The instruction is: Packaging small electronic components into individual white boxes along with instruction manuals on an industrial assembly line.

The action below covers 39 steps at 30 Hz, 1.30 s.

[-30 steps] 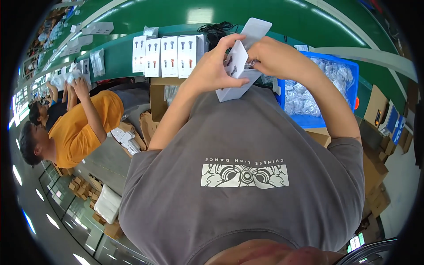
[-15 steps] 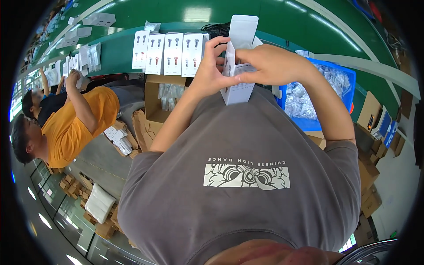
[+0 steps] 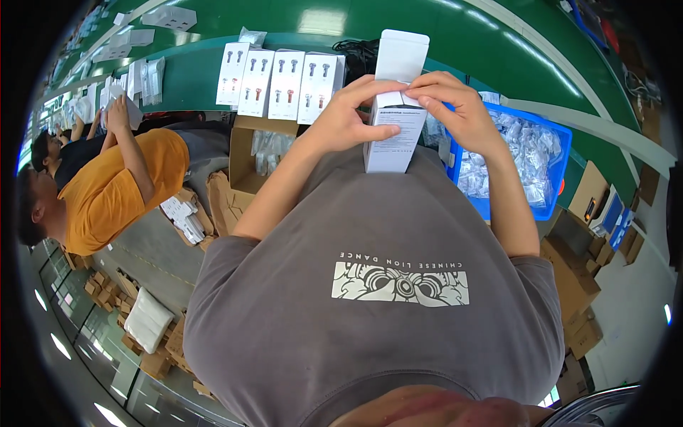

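a small white carton [image 3: 393,135] is held upright against the chest, gripped by the left hand [image 3: 348,117] and the right hand [image 3: 455,107] at its top. its lid flap [image 3: 402,55] is raised, so closing seems left. beyond, a blue bin [image 3: 548,171] of bagged parts crowds the right, finished boxes [image 3: 277,82] line the green conveyor [image 3: 455,35].
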Motion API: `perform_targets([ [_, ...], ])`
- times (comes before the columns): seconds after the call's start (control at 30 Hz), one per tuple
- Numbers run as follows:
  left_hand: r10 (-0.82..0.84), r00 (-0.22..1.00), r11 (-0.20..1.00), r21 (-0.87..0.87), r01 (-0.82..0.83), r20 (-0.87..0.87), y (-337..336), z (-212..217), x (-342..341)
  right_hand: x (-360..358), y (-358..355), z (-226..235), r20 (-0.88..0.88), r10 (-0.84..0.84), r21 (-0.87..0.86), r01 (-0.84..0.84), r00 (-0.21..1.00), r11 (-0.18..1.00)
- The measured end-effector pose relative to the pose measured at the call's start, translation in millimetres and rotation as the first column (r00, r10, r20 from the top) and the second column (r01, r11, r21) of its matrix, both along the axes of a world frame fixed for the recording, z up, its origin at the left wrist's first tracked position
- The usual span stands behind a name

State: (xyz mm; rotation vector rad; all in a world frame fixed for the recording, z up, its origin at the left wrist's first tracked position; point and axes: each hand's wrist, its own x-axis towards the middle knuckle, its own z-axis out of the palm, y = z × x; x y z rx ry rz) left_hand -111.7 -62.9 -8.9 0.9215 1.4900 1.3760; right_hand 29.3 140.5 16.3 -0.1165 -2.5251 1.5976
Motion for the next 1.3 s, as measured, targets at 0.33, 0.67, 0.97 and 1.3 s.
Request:
perform_targets([
  [0.33,-0.090,0.983,0.996,0.013,0.093,-0.161,11.7,-1.4,-9.1,-52.2,28.8,-5.5,-0.166,-0.182,0.260,0.221,0.969,0.940],
  [0.67,-0.039,0.991,0.999,-0.021,0.037,-0.128,0.2,-21.0,-22.6,-45.6,2.0,-3.9,-0.007,-0.046,-0.144,0.044,0.999,0.989],
  [0.97,0.071,0.995,0.997,-0.012,-0.070,0.075,1.4,-35.0,-20.6,-52.0,-3.5,-7.0,-0.156,0.110,-0.001,-0.112,0.982,0.994],
  [1.3,0.252,0.963,0.967,0.016,-0.255,0.095,-12.4,-39.8,-10.0,-23.0,-39.5,-15.0,0.020,0.043,0.127,-0.045,0.999,0.991],
])
